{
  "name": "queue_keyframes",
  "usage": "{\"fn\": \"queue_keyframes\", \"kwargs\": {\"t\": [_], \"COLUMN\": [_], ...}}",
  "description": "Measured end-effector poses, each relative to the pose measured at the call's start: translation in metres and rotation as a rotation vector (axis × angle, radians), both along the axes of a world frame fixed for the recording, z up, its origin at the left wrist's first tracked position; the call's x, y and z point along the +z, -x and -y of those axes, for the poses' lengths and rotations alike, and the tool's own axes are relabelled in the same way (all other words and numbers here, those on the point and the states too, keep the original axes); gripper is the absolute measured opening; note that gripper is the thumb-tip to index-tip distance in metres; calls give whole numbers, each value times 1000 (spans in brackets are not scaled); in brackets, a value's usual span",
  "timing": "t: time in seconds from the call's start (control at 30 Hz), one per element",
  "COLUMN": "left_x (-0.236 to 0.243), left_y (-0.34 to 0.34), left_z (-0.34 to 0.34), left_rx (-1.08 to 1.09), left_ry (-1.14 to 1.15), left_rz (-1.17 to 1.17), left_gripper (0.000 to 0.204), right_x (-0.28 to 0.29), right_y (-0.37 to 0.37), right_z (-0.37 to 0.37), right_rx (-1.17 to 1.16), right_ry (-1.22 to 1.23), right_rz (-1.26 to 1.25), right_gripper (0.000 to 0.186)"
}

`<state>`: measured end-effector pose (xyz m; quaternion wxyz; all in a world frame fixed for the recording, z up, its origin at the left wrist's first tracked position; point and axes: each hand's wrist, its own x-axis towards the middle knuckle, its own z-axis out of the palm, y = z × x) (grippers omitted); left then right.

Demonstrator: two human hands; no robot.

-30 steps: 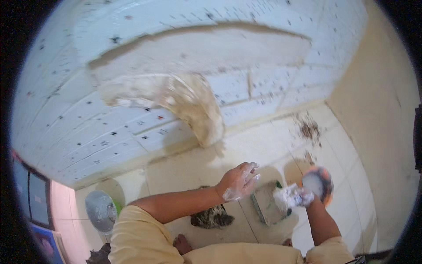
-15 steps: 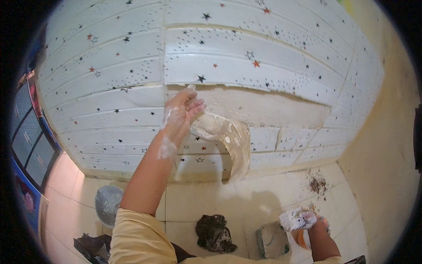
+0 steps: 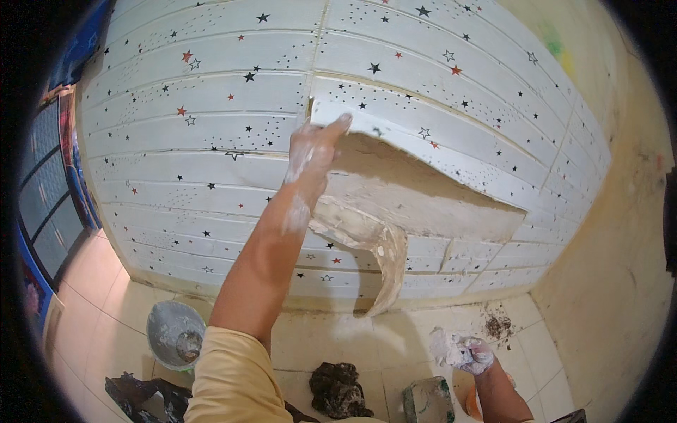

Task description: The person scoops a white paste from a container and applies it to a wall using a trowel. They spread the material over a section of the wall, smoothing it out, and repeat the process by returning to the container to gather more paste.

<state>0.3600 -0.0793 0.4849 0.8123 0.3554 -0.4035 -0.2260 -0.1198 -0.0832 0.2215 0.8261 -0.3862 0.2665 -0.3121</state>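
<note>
My left hand, smeared with white, grips the edge of a white star-patterned wall panel strip, lifted away from the wall over bare plaster. Below it a peeled, stained beige flap hangs down toward the floor. At lower right my right hand is closed on a white, paste-covered wad, above an orange container that it partly hides.
A grey bucket stands at lower left, beside dark crumpled material. A dark lump and a green-edged tray lie on the tiled floor, with brown debris near the right wall. Paned glass is at far left.
The view has tilted up to the wall. My left hand rose from above the floor to the panel's upper tear and now pulls that strip outward. My right hand still holds the white wad low.
</note>
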Motion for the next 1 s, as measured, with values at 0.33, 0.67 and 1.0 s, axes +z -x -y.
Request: {"fn": "queue_keyframes", "kwargs": {"t": [0.33,0.67,1.0], "left_x": [77,68,62], "left_y": [-40,-73,-100], "left_z": [27,34,47], "left_rx": [183,823,718], "left_ry": [132,284,355], "left_rz": [545,1540,1452], "left_gripper": [51,49,56], "right_x": [119,193,186], "right_y": [-141,-220,-337], "right_z": [13,31,34], "right_rx": [-268,-117,-692], "right_ry": [-62,200,1041], "right_rz": [299,504,254], "right_gripper": [32,41,43]}}
